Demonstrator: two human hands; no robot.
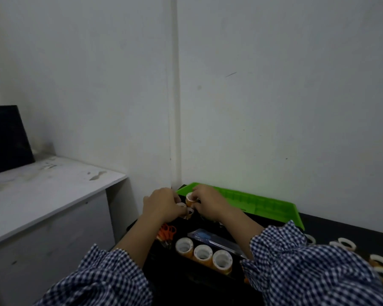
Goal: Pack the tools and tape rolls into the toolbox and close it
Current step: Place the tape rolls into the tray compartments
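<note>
The black toolbox [210, 281] stands open in front of me, its green lid [263, 205] tipped back toward the wall. Over its far left corner my left hand [161, 203] grips tape rolls [187, 212], and my right hand [207, 200] holds a stack of tape rolls [189, 198] upright. Inside the box lie orange-handled scissors [167, 231], a blue and grey tool [210, 238] and three tape rolls [202, 255] in a row near the front.
Several loose tape rolls [347, 244] lie on the dark table [332, 228] to the right of the box. A white desk [42, 186] with a dark monitor [5, 138] stands at the left. The wall is close behind the lid.
</note>
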